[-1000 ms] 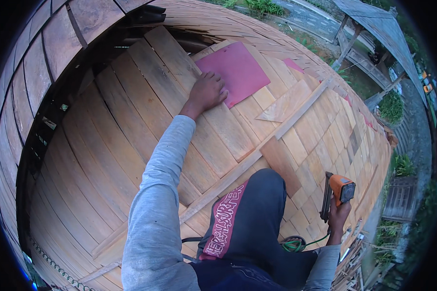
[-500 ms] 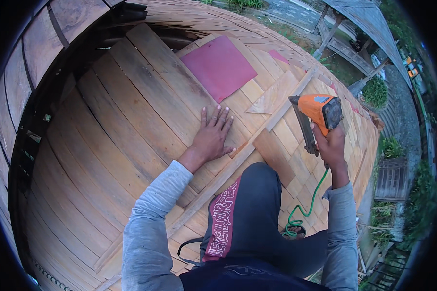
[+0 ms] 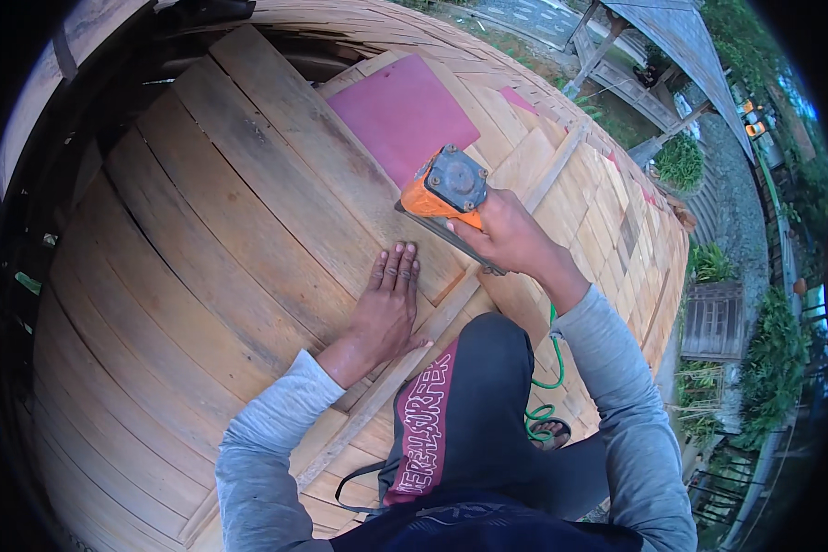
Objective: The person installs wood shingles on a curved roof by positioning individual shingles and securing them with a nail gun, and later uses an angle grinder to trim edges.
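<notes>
- The right hand (image 3: 506,235) is wrapped around the handle of an orange nail gun (image 3: 425,198), which is above the boards near the lower corner of the pink sheet (image 3: 400,115); I cannot tell if its nose touches the wood.
- The left hand (image 3: 386,308) lies flat, palm down, with the fingers close together, on the long boards (image 3: 239,193); it holds nothing and seems to press them in place.
- As I judge, much is done: the long boards make a nearly continuous surface at the left, and the pale shingles (image 3: 607,239) lie in rows at the right.
- A long wooden strip (image 3: 558,170) crosses the surface between these two parts; perhaps it serves as a guide.
- What seems to be left is the upper middle area, where the pink sheet is mostly uncovered, and the dark gap (image 3: 294,55) behind it.
- The fastening under the gun is probably not finished, but no nail can be seen clearly.
- The green hose (image 3: 561,354) hangs below the right forearm, near the person's knee.
</notes>
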`<state>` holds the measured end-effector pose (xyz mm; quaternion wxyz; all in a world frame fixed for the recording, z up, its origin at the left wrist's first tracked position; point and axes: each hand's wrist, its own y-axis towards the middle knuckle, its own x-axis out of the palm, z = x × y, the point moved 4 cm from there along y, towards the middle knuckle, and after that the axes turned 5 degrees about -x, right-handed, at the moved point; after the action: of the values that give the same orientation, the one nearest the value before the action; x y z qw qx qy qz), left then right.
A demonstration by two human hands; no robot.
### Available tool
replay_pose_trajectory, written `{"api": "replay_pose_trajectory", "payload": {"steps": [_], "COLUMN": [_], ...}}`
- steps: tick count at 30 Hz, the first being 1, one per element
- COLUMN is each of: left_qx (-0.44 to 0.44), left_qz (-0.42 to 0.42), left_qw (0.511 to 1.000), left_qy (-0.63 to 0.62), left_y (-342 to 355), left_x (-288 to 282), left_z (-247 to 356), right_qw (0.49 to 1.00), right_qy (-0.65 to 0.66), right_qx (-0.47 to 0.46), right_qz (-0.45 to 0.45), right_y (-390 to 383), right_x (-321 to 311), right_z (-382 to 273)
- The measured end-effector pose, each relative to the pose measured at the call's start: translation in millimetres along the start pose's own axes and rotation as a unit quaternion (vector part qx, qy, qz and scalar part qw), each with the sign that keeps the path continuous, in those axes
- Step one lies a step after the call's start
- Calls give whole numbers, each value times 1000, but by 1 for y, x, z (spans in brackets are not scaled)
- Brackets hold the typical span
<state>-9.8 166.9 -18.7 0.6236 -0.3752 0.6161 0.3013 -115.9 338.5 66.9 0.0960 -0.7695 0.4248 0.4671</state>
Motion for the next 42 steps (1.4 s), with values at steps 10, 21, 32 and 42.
{"api": "replay_pose_trajectory", "payload": {"steps": [10,21,32,42], "left_qx": [-2,16,127,-153], "left_qz": [-20,-68,37,402], "left_qw": [1000,997,951,902], "left_qy": [8,25,-279,-46], "left_y": [-3,-9,-66,-140], "left_x": [0,14,-18,-45], "left_z": [3,34,-15,-181], "right_qw": [997,996,999,999], "right_qy": [-36,-33,-23,-5], "right_qx": [35,81,40,39], "right_qz": [-52,-37,-13,-36], "right_y": [8,2,13,31], "right_x": [10,8,11,9], "right_z": [5,-8,-32,-62]}}
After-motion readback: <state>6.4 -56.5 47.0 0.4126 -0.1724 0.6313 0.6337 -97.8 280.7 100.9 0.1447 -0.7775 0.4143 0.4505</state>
